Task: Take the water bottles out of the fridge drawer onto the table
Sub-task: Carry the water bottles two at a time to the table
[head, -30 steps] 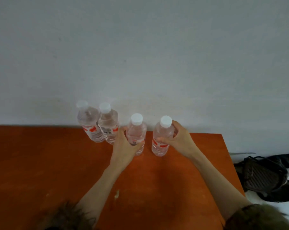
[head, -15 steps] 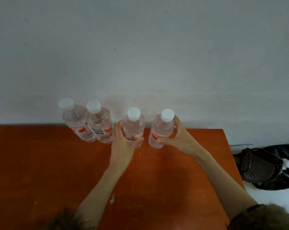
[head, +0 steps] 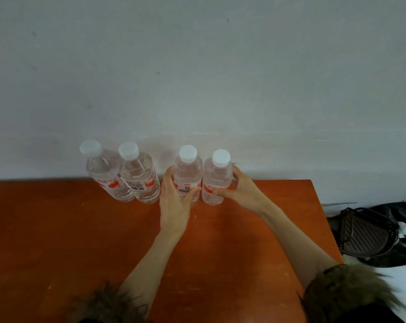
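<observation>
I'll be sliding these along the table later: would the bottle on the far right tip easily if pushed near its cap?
Probably. The right bottle is tall and narrow-based, so a high push may topple it. It looks full, so fairly heavy; pushing low should slide it.

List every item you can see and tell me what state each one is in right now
far-left bottle: upright, capped, untouched.
second bottle: upright, capped, touching the far-left one.
third bottle: upright, capped, gripped by left hand.
fourth bottle: upright, capped, gripped by right hand.
table: bearing all four bottles.
black bag: beside the table.
</observation>
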`<state>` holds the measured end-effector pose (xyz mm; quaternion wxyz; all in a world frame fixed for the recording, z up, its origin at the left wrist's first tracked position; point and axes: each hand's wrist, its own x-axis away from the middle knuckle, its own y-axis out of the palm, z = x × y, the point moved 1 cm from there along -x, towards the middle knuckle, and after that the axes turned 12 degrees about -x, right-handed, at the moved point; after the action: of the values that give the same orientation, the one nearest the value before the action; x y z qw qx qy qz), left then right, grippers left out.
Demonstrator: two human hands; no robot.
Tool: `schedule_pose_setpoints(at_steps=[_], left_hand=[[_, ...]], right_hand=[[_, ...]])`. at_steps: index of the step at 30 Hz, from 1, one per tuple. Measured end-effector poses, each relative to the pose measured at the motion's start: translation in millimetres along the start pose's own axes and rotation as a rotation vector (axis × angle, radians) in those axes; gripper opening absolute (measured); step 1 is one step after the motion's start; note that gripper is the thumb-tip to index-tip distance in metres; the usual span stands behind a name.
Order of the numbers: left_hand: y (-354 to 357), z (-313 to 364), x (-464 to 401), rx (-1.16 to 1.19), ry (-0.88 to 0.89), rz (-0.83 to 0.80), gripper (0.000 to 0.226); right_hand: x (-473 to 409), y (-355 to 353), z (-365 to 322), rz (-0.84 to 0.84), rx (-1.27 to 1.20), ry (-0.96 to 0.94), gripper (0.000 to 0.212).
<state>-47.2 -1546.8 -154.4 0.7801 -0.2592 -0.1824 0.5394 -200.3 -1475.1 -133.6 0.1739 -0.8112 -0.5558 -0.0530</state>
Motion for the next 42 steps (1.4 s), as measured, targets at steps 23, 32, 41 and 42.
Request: schedule_pose_setpoints(at_steps=[23,32,41,42], left_hand=[[-40.2,22.7,97.5,-0.419,0.335,-0.349,0.056],[-7.3,147.6,232.3,-0.558,0.998,-0.433,0.053],[32.7,227.4,537.0,-0.29,1.573,-0.576,0.052],[32.6,231.0,568.0,-0.267,1.625,-0.59,0.052]], right_hand=[[155.9,-22.6,5.7,0.24,0.332,0.035,0.068],[400.3,-79.8,7.1,0.667,0.631,0.06,0.064],[761.2,-44.1,65.2,1.157,0.633,0.349,0.06],[793.3,-36.1,70.0,1.198,0.633,0.381,0.06]])
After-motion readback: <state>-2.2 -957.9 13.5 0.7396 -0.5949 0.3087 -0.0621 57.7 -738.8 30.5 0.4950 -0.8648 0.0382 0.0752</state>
